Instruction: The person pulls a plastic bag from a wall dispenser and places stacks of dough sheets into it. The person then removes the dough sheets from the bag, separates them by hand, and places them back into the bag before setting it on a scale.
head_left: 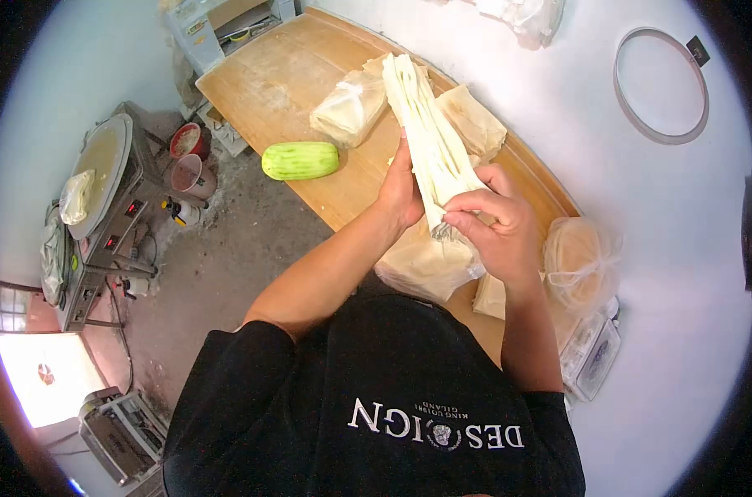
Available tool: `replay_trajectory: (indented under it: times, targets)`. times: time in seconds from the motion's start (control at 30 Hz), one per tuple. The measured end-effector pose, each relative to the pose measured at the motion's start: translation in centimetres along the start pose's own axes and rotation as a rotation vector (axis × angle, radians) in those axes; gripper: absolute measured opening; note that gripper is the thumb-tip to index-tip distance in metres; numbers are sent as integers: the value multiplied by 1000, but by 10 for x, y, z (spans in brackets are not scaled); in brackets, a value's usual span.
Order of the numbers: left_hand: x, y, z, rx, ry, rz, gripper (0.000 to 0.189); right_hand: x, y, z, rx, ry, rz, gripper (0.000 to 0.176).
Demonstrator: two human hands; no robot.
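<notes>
A long, pale folded stack of thin dough sheets [425,132] stands on end above a wooden table [285,74]. My left hand [401,190] presses against its left side. My right hand [492,219] wraps around its lower end, fingers curled over the folded edge. Below the hands lies a clear bag of flat sheets [425,265].
A green melon [301,160] lies near the table's left edge. Bagged sheets [349,108] sit behind it, a bag of round flatbreads [579,261] at the right, a scale [591,356] below that. A round griddle machine [102,174] and buckets [192,166] stand on the floor. A metal ring [662,83] hangs on the wall.
</notes>
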State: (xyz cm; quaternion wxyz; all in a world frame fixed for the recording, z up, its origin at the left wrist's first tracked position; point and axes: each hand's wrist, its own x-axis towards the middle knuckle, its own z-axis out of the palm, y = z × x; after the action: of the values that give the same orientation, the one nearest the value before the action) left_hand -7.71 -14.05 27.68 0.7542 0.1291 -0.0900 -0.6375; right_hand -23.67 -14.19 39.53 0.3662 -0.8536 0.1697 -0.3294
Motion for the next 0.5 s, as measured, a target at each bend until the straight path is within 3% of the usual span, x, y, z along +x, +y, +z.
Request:
replay_trajectory:
  times: [0.17,0.23,0.33,0.5]
  targets:
    - [-4,-1,2,-32,-35,-49,60,-3,11,2,98,-25,20,11]
    - [-6,-3,4,-62,-31,-70,58,-5,13,7,338,39,90,8]
    - [-7,-3,2,-66,-43,-94,55,-9,12,9,451,41,181,6]
    - [-6,-4,-11,-77,98,-37,51,-14,17,8,412,25,96,7]
